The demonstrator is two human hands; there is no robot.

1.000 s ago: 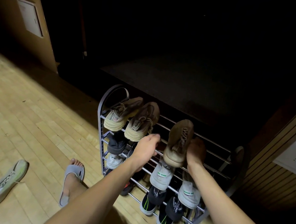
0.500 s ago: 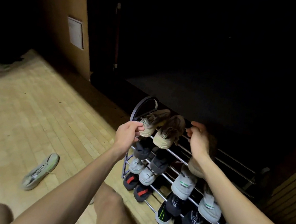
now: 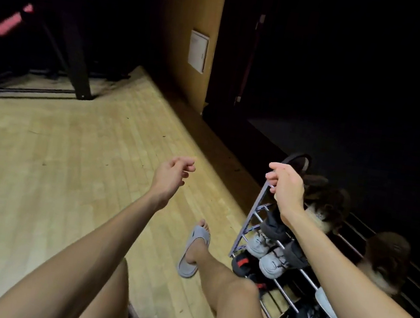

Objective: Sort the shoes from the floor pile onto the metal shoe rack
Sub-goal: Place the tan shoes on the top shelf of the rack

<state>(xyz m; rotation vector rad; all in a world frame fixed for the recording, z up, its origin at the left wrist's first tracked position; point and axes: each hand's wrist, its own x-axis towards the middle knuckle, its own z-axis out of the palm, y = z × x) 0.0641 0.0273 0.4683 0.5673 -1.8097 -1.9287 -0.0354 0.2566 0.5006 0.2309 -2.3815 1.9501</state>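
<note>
Metal shoe rack (image 3: pixel 250 220) now right; left hand (image 3: pixel 171 176) withdrawn.

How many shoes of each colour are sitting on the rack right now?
Brown shoes: 3
Grey and white shoes: 3
Black shoes: 4, as far as the dim light lets me tell
Total: 10 in view. More may be hidden.

Metal shoe rack (image 3: pixel 252 211) holds shoes on tiers; stands on wooden floor (image 3: pixel 66 164).
</note>
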